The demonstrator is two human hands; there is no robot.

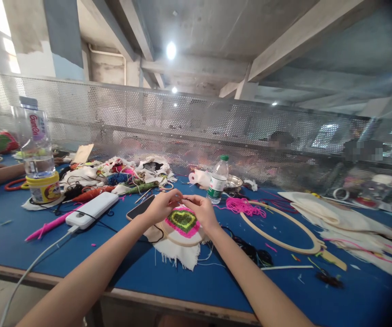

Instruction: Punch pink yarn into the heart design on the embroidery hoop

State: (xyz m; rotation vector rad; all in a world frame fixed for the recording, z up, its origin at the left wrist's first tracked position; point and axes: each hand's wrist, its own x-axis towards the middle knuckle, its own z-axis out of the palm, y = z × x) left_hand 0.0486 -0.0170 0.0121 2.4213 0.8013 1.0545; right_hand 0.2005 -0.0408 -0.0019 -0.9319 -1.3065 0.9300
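Note:
An embroidery hoop with white cloth (180, 255) lies on the blue table in front of me. Worked on the cloth is a tufted heart (181, 220) in green and yellow with a pink border. My left hand (164, 205) and my right hand (200, 210) meet above the far edge of the hoop. Both have their fingers pinched together, tips nearly touching. What lies between the fingertips is too small to make out. A dark phone (140, 209) rests beside my left wrist.
A white power bank (92, 210) with a cable and a pink pen-like tool (51, 225) lie left. Yarn and cloth scraps (114, 175) pile behind. Rightward are a green-capped bottle (218, 179), pink yarn (245, 206), an empty hoop (280, 240) and folded cloth (339, 218). Another person's arm (0, 175) reaches in far left.

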